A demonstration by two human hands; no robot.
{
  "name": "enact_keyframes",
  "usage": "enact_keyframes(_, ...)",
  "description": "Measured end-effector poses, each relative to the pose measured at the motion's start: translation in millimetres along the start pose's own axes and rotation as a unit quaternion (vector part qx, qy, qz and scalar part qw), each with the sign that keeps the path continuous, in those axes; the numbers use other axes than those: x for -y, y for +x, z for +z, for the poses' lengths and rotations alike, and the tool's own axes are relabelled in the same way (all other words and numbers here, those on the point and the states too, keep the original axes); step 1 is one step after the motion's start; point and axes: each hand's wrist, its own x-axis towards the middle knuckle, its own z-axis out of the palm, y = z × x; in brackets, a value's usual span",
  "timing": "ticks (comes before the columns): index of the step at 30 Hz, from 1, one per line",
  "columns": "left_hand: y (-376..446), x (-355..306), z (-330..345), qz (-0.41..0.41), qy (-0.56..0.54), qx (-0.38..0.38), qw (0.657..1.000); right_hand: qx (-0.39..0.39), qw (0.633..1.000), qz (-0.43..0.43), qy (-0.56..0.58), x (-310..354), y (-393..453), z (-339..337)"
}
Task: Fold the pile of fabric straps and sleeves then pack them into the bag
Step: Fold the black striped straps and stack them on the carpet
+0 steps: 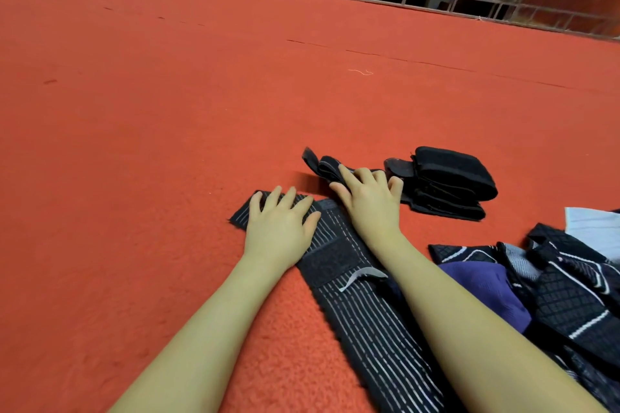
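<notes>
Head view: striped strap (369, 322) laid flat on red carpet (167, 144), running from near edge toward middle. Left hand (280, 228) flat on strap's far end, fingers straight and spread, pressing, gripping nothing. Right hand (367, 198) over a second dark strap (322, 166) just beyond, fingers partly bent on it; pinching or only pressing, cannot tell. Folded black stack (449, 181) just right of that hand. Unfolded pile (553, 288) at near right edge, blue piece among it. Bag not identifiable. Likely step: flattening before fold. Keep left palm pinning the end, smooth out ripples, align long edges, fold to match stack width, crease firmly so elastic doesn't spring back.
</notes>
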Motion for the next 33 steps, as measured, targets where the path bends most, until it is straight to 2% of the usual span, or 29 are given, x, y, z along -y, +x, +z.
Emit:
enact_keyframes(3, -2, 0, 0, 0.014, 0.005, -0.029, 0.999, -0.033, 0.999, -0.039, 0.007, -2, 4, -3)
enact_keyframes(6, -3, 0, -3, 0.024, 0.038, -0.088, 0.995, -0.010, 0.995, -0.071, 0.067, -1, 6, -3)
enact_keyframes(9, -7, 0, -8, 0.039, 0.047, -0.105, 0.993, 0.130, 0.985, -0.089, 0.066, -3, 2, -3)
enact_keyframes(12, -11, 0, -14, 0.045, 0.043, -0.104, 0.993, 0.254, 0.960, -0.047, 0.106, -6, 1, -13)
enact_keyframes(16, -25, 0, -27, 0.035, 0.063, -0.094, 0.993, 0.308, 0.939, -0.016, 0.151, -1, -4, -39)
enact_keyframes(22, -58, -9, -64, -0.005, 0.025, -0.098, 0.995, 0.225, 0.957, -0.025, 0.182, 4, -42, -106)
enact_keyframes(26, -79, -18, -93, -0.011, 0.020, -0.114, 0.993, 0.083, 0.970, -0.025, 0.228, -4, -83, -153)
enact_keyframes(28, -90, -24, -106, -0.013, 0.026, -0.109, 0.994, 0.049, 0.971, -0.007, 0.233, -13, -107, -172)
enact_keyframes(31, -108, -29, -115, -0.017, 0.036, -0.089, 0.995, 0.052, 0.973, 0.011, 0.224, -23, -145, -189)
enact_keyframes(33, -124, -35, -115, -0.036, 0.035, -0.078, 0.996, 0.097, 0.974, 0.007, 0.203, -26, -171, -199)
